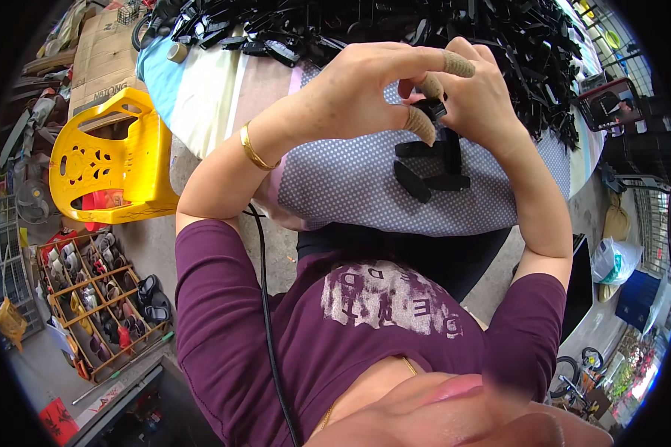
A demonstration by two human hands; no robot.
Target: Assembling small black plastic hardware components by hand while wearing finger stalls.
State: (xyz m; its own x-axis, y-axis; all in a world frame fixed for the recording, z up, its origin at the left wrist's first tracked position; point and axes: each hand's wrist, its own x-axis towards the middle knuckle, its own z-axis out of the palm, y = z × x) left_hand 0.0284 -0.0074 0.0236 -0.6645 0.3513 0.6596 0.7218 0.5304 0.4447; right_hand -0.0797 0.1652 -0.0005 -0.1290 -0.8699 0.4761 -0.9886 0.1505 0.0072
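Note:
My left hand (365,89), with a gold bracelet (252,149) at its wrist, meets my right hand (479,97) above the near part of the cloth-covered table. Tan wraps cover several fingertips. Pinched between the fingers of both hands is a small black piece (434,108); the fingers hide much of it, so its exact kind cannot be made out. Just below the hands, several narrow black pieces (411,182) lie loose on the dotted cloth (343,179). A large heap of similar black pieces (529,67) spreads over the far and right parts of the table.
To the left stand a yellow plastic chair (145,167) and a wooden shoe rack (89,298). A small round roll (177,52) sits at the table's far left. A dark cable (265,298) hangs down over my front. A phone-like screen (610,103) is at the right table edge.

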